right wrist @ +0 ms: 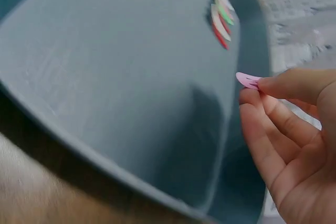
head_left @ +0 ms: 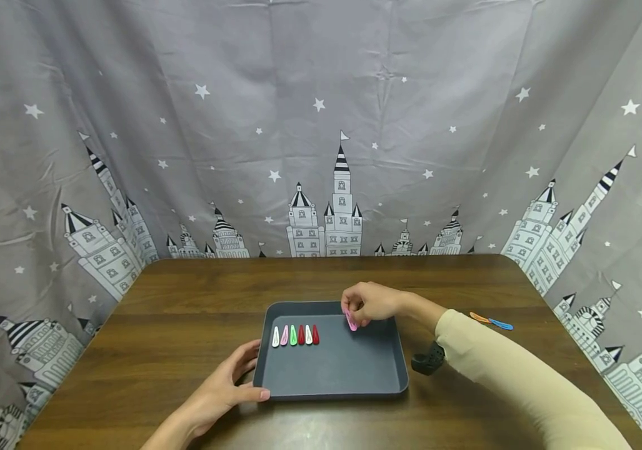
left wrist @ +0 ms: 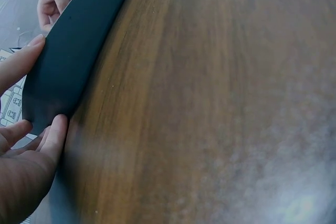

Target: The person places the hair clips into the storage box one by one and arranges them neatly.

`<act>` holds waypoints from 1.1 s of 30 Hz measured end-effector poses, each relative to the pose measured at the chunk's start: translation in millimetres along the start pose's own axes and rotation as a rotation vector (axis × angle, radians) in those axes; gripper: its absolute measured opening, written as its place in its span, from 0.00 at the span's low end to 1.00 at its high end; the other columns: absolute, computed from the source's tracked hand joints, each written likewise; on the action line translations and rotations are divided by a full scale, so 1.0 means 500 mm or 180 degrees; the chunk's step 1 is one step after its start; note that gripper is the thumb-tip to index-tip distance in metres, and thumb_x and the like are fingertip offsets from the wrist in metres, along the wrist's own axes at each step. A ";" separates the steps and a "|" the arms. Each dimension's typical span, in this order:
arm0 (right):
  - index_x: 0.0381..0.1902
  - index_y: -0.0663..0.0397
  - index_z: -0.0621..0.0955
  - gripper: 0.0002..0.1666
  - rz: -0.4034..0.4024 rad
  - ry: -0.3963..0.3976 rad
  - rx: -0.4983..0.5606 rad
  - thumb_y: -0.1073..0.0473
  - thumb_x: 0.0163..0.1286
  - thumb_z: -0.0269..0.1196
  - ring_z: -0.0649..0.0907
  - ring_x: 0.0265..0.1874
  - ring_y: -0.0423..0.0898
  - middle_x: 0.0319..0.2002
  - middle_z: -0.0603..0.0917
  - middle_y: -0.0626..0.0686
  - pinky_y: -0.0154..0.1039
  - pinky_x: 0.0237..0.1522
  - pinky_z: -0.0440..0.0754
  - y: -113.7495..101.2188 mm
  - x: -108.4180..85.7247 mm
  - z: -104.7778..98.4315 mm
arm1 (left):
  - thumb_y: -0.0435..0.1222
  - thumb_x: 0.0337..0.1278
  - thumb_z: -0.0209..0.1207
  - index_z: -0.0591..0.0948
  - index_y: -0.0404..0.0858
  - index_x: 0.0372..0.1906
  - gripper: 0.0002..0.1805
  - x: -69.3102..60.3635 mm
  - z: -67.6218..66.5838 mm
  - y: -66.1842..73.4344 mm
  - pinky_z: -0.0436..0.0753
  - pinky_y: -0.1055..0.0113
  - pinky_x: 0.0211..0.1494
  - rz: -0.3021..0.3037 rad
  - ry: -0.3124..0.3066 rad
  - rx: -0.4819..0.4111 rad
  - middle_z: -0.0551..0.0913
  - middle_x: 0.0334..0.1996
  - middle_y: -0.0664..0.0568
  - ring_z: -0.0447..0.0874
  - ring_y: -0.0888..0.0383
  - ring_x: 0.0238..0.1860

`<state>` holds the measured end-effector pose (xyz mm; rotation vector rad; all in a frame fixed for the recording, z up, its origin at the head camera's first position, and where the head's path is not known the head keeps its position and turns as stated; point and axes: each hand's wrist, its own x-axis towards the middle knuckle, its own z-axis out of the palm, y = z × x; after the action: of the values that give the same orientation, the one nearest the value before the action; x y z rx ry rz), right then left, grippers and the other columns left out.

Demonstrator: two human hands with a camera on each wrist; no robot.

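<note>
A dark grey rectangular tray (head_left: 337, 372) sits on the wooden table. Along its back left lie several snap hair clips (head_left: 293, 335) in a row, white, pink, green and red. My right hand (head_left: 374, 301) pinches a pink hair clip (right wrist: 247, 80) between thumb and fingertips, above the tray's back right part and to the right of the row. At the tray's left side, my left hand (head_left: 222, 384) holds the edge, its thumb by the front left corner. In the left wrist view, that hand's fingers touch the tray's outer wall (left wrist: 73, 51).
An orange hair clip (head_left: 479, 317) and a blue hair clip (head_left: 501, 325) lie on the table (head_left: 185, 312) right of the tray, beyond the right forearm. A black wrist device (head_left: 429, 359) hangs at the right sleeve. Behind the table hangs a grey curtain (head_left: 321, 75) with castles.
</note>
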<state>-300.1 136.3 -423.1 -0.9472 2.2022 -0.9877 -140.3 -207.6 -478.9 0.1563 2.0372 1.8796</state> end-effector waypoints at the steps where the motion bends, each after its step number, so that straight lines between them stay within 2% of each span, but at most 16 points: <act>1: 0.38 0.60 0.81 0.06 0.0003 -0.0036 -0.0035 0.74 0.70 0.62 0.85 0.28 0.45 0.28 0.85 0.51 0.44 0.35 0.86 -0.004 0.006 0.008 | 0.31 0.55 0.74 0.57 0.35 0.80 0.51 0.000 0.000 0.000 0.71 0.68 0.64 0.0009 -0.0008 -0.0012 0.59 0.76 0.35 0.56 0.39 0.76; 10: 0.37 0.56 0.81 0.07 -0.0078 -0.0223 -0.0162 0.72 0.70 0.62 0.85 0.26 0.43 0.27 0.85 0.48 0.41 0.33 0.85 -0.026 0.064 0.055 | 0.32 0.55 0.74 0.57 0.36 0.79 0.51 -0.003 -0.002 0.002 0.72 0.68 0.64 -0.0034 0.0026 0.0052 0.60 0.76 0.36 0.57 0.39 0.75; 13: 0.37 0.56 0.81 0.07 -0.0084 -0.0188 -0.0142 0.73 0.69 0.63 0.84 0.26 0.43 0.27 0.85 0.49 0.40 0.32 0.84 -0.026 0.076 0.062 | 0.32 0.55 0.74 0.58 0.36 0.79 0.51 -0.001 -0.002 0.003 0.73 0.69 0.63 -0.0064 0.0042 0.0021 0.60 0.76 0.37 0.57 0.39 0.76; 17: 0.35 0.55 0.81 0.08 -0.0036 -0.0070 -0.0224 0.73 0.69 0.64 0.83 0.24 0.41 0.25 0.86 0.49 0.37 0.29 0.81 -0.022 0.084 0.069 | 0.31 0.56 0.74 0.56 0.35 0.80 0.51 0.001 0.000 0.005 0.72 0.66 0.65 -0.0023 -0.0004 -0.0002 0.58 0.77 0.36 0.56 0.39 0.76; 26: 0.34 0.49 0.81 0.07 -0.0153 0.0131 -0.1023 0.66 0.68 0.69 0.74 0.21 0.36 0.21 0.79 0.41 0.32 0.26 0.71 -0.018 0.088 0.080 | 0.31 0.56 0.74 0.56 0.35 0.80 0.51 -0.001 0.001 0.005 0.70 0.60 0.68 0.0007 0.0006 0.0015 0.58 0.77 0.35 0.56 0.39 0.76; 33: 0.36 0.49 0.82 0.05 -0.0157 0.0134 -0.1171 0.62 0.70 0.70 0.73 0.20 0.35 0.21 0.78 0.41 0.32 0.25 0.69 -0.015 0.089 0.090 | 0.31 0.56 0.74 0.57 0.35 0.80 0.51 -0.004 0.001 0.001 0.72 0.66 0.64 0.0025 -0.0009 0.0003 0.59 0.76 0.35 0.57 0.39 0.75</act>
<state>-292.8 79.8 -451.6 -1.1541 2.4568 -0.6366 -138.6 -207.8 -478.1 0.1673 2.0387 1.8820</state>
